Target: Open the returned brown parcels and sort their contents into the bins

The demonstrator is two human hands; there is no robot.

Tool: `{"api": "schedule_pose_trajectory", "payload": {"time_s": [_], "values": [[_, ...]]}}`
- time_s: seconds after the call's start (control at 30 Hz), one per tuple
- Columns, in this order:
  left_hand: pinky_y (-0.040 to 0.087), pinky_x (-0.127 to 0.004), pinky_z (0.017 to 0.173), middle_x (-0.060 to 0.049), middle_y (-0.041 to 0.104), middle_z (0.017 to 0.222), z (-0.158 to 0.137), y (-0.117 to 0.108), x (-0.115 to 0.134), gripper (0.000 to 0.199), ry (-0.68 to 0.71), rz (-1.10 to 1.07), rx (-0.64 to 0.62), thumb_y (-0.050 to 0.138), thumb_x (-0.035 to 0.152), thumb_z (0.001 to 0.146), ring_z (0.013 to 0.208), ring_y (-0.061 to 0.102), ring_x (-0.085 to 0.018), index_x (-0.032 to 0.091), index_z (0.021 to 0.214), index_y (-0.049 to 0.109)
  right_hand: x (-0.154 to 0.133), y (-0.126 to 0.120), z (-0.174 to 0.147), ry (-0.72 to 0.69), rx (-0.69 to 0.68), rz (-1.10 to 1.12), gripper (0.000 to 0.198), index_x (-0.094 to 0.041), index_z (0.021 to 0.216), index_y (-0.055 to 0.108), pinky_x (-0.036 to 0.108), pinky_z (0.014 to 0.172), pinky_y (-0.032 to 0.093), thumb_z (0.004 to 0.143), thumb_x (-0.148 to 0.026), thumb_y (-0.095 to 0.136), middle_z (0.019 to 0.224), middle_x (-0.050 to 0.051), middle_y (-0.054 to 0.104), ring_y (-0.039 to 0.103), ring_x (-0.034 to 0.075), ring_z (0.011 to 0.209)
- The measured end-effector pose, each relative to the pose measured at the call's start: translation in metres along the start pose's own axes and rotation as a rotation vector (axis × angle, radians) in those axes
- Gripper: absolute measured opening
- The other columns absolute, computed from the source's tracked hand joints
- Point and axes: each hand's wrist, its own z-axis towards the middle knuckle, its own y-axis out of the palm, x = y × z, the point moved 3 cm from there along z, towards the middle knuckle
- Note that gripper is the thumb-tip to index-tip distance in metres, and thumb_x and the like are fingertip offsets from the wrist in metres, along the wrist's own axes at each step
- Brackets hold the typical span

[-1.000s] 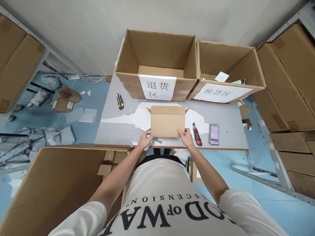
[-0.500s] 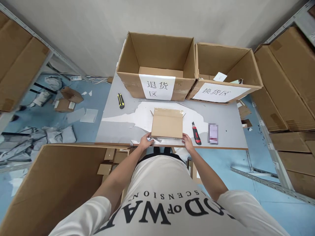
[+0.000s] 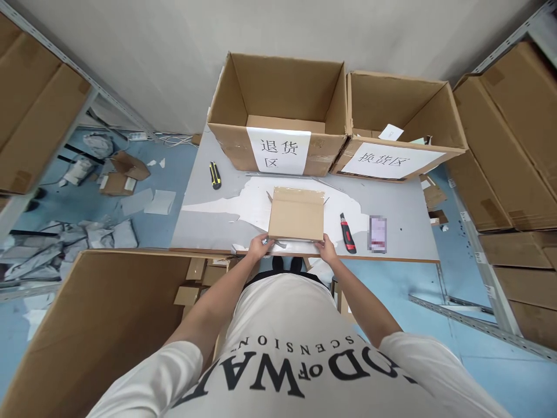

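The left grip and the right grip grasp the small box at its near corners, one each; how firmly they press cannot be told, as some fingertips are hidden. The box sits between the grips and just beyond them, over the white patch of the worktop. Narrow flaps jut from its far sides.

To handle it well, keep both grips level and press evenly, since thin card would probably buckle if one corner took more force. It seems wise to mind those loose flaps, which could catch or fold.

Just right of the right grip lies the red-and-black cutter, so that elbow and wrist are best kept from swinging outward. The yellow cutter lies beyond and left of the left grip, well apart. Farther ahead of both grips stand two large labelled boxes.
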Motion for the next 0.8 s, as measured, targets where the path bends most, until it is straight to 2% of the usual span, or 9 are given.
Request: {"api": "schedule_pose_trajectory", "payload": {"time_s": [0.13, 0.3, 0.4, 0.5, 0.63, 0.8], "values": [[0.041, -0.043, 0.107, -0.013, 0.066, 0.124, -0.006, -0.013, 0.020, 0.045, 0.042, 0.011, 0.078, 0.064, 0.040, 0.076, 0.120, 0.057, -0.029, 0.014, 0.112, 0.069, -0.021, -0.010, -0.002, -0.071, -0.010, 0.022, 0.040, -0.024, 0.117, 0.049, 0.044, 0.101, 0.047, 0.080, -0.036, 0.054, 0.133, 0.012, 0.058, 0.056, 0.025, 0.124], [0.043, -0.040, 0.105, -0.012, 0.066, 0.123, -0.010, -0.044, 0.075, 0.048, 0.207, -0.004, 0.261, 0.063, 0.041, 0.079, 0.117, 0.060, -0.027, 0.013, 0.118, 0.066, -0.079, -0.035, -0.003, -0.269, 0.029, 0.073, 0.044, -0.024, 0.116, 0.050, 0.044, 0.106, 0.043, 0.084, -0.055, 0.052, 0.143, 0.012, 0.049, 0.045, 0.024, 0.134], [0.046, -0.039, 0.101, -0.011, 0.068, 0.118, -0.012, -0.065, 0.113, 0.047, 0.254, -0.038, 0.387, 0.063, 0.042, 0.080, 0.111, 0.062, -0.026, 0.013, 0.117, 0.067, -0.120, -0.049, -0.007, -0.389, -0.001, 0.149, 0.055, -0.024, 0.118, 0.048, 0.044, 0.107, 0.042, 0.080, -0.062, 0.058, 0.143, 0.013, 0.048, 0.045, 0.025, 0.134], [0.048, -0.037, 0.097, -0.010, 0.070, 0.114, -0.014, -0.080, 0.142, 0.045, 0.301, -0.088, 0.474, 0.064, 0.043, 0.079, 0.108, 0.064, -0.024, 0.014, 0.113, 0.069, -0.149, -0.058, -0.016, -0.452, -0.015, 0.222, 0.068, -0.024, 0.124, 0.044, 0.043, 0.105, 0.045, 0.072, -0.059, 0.070, 0.143, 0.014, 0.046, 0.046, 0.026, 0.133], [0.049, -0.038, 0.095, -0.009, 0.070, 0.111, -0.021, -0.079, 0.153, 0.045, 0.326, -0.110, 0.486, 0.069, 0.042, 0.075, 0.104, 0.065, -0.024, 0.017, 0.113, 0.070, -0.149, -0.057, -0.027, -0.405, 0.063, 0.247, 0.065, -0.023, 0.120, 0.045, 0.044, 0.100, 0.049, 0.072, -0.058, 0.071, 0.137, 0.015, 0.051, 0.050, 0.026, 0.128], [0.049, -0.040, 0.095, -0.010, 0.070, 0.110, -0.029, -0.052, 0.131, 0.046, 0.211, -0.099, 0.442, 0.074, 0.038, 0.070, 0.104, 0.064, -0.026, 0.018, 0.112, 0.070, -0.107, -0.039, -0.032, -0.254, 0.065, 0.218, 0.064, -0.020, 0.116, 0.048, 0.047, 0.100, 0.048, 0.073, -0.064, 0.065, 0.130, 0.016, 0.057, 0.057, 0.027, 0.121]]}}
